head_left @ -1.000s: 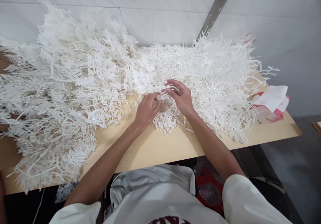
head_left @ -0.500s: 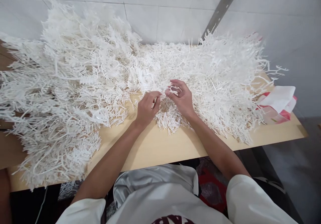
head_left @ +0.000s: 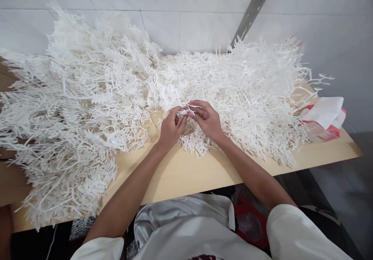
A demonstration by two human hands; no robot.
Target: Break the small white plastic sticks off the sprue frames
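My left hand (head_left: 171,126) pinches a small white branching sprig (head_left: 183,112) that looks like plastic. From the other side, the fingertips of my right hand (head_left: 207,121) close on the same sprig, and the two hands almost meet. Just beneath them lies the near edge of a wide white heap of such branches (head_left: 198,139), spread over the right half of the table. A taller heap of the same white branches (head_left: 87,85) covers the left side. The sprig's fine ends are partly covered by my fingers.
The pale wooden table (head_left: 186,174) has its front edge close to my body. A red and white tissue pack (head_left: 323,120) with a tissue sticking out sits at the right end. Behind stand a tiled wall (head_left: 163,23) and a slanting metal bar (head_left: 252,13).
My hands have come closer together, and my right hand has moved slightly down and left. The white sprig now shows more clearly between my fingers. The camera view has shifted a little.
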